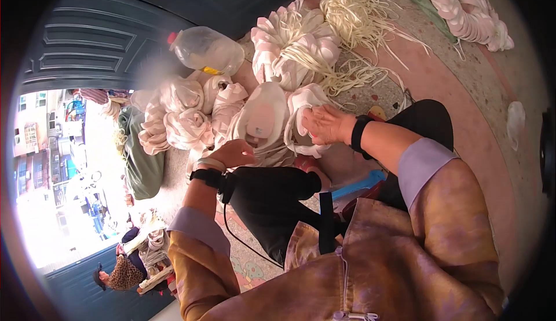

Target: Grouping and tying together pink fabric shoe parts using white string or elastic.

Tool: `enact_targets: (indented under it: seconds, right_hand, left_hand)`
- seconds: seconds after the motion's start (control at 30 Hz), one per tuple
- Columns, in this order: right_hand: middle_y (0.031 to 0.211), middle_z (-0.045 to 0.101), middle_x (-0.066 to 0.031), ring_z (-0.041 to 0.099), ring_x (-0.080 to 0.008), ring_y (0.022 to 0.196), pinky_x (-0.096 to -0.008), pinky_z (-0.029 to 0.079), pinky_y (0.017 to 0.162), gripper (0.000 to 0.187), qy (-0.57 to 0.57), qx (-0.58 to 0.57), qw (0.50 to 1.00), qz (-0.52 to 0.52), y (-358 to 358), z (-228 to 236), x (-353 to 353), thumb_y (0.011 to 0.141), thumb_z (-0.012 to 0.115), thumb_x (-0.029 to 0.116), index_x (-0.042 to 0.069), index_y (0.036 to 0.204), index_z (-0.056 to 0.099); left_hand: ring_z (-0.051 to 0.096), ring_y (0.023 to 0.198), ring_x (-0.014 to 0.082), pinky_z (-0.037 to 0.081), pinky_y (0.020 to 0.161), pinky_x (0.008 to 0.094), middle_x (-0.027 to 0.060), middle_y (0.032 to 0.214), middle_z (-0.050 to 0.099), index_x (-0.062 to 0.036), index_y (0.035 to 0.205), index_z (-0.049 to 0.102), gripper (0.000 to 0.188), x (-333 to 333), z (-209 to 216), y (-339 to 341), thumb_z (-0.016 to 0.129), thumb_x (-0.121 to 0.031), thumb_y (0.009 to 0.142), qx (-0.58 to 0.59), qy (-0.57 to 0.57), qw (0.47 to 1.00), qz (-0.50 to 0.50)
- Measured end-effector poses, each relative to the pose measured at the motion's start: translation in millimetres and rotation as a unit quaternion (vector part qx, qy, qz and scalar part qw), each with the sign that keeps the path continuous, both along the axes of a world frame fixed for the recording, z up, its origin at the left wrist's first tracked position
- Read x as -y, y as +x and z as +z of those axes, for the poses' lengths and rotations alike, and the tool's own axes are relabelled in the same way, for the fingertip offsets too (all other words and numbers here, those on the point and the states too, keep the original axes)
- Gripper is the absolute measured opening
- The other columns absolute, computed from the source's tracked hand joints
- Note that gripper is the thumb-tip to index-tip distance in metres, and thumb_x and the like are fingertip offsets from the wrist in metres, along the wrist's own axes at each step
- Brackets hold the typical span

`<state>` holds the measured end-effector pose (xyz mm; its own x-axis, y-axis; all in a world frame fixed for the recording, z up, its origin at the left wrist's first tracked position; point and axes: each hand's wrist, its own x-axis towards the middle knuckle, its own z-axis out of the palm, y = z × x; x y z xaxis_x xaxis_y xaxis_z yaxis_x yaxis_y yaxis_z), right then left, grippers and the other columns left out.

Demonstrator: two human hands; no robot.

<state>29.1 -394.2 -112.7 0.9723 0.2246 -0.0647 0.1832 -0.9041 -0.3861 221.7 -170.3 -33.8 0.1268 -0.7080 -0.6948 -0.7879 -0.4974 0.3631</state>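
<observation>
One oval pad, probably light and soft, best gripped by its rim, is flanked by the half-curled left hand, hold unclear, and right hand, closed on white cloth.

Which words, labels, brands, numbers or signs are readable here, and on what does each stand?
None is readable.
Pink patch in the white oval piece: small dark mark, too small to read.
Clear plastic jug: yellow patch, no legible text.
Bright street outside: too small and washed out.
</observation>
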Motion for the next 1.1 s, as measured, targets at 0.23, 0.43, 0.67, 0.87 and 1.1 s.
enact_targets:
  seconds: [0.23, 0.43, 0.67, 0.87, 1.1]
  right_hand:
    - [0.113, 0.039, -0.012, 0.043, -0.027, 0.107, -0.0433, 0.04, 0.084, 0.049, -0.028, 0.018, 0.988, 0.153, 7, -18, -7, 0.067, 0.061, 0.023, 0.008, 0.11, 0.041]
    - [0.09, 0.051, -0.0097, 0.054, -0.0251, 0.086, -0.0415, 0.048, 0.067, 0.031, -0.091, 0.026, 0.991, 0.099, 11, 18, -52, 0.062, 0.065, 0.019, 0.005, 0.087, 0.054]
    - [0.078, 0.056, -0.0139, 0.057, -0.0235, 0.082, -0.0359, 0.048, 0.063, 0.04, -0.021, 0.114, 0.984, -0.137, -12, -15, -98, 0.064, 0.063, 0.021, -0.003, 0.094, 0.049]
    - [0.083, 0.06, -0.014, 0.059, -0.0256, 0.083, -0.0369, 0.047, 0.07, 0.041, 0.011, -0.02, 0.996, -0.085, -10, 11, -96, 0.062, 0.064, 0.02, -0.003, 0.093, 0.051]
    - [0.081, 0.062, -0.0124, 0.061, -0.0251, 0.083, -0.0347, 0.046, 0.074, 0.059, -0.033, -0.011, 0.989, -0.145, 17, 12, -87, 0.066, 0.06, 0.058, 0.003, 0.087, 0.057]
  left_hand:
    - [0.057, 0.089, 0.0245, 0.044, 0.08, 0.032, 0.0107, 0.092, 0.06, -0.004, 0.088, 0.063, 0.032, -5, -15, -21, 0.067, -0.032, 0.072, -0.017, 0.02, 0.999, -0.029]
    - [0.059, 0.078, 0.0341, 0.046, 0.072, 0.0418, 0.0171, 0.076, 0.062, -0.0073, 0.072, 0.066, 0.029, -19, -26, -28, 0.051, -0.032, 0.068, 0.082, 0.016, 0.995, -0.055]
    - [0.059, 0.082, 0.0326, 0.047, 0.071, 0.0427, 0.0147, 0.079, 0.062, -0.0097, 0.071, 0.065, 0.023, -30, -27, -34, 0.05, -0.027, 0.068, 0.167, 0.028, 0.986, -0.003]
    - [0.059, 0.084, 0.0327, 0.047, 0.073, 0.043, 0.0141, 0.082, 0.063, -0.0093, 0.074, 0.064, 0.024, -47, -44, -34, 0.05, -0.028, 0.069, 0.175, -0.059, 0.981, 0.054]
    - [0.059, 0.087, 0.0324, 0.046, 0.076, 0.0415, 0.0149, 0.086, 0.063, -0.0084, 0.079, 0.064, 0.024, -45, -43, -39, 0.05, -0.027, 0.072, 0.165, -0.049, 0.982, 0.079]
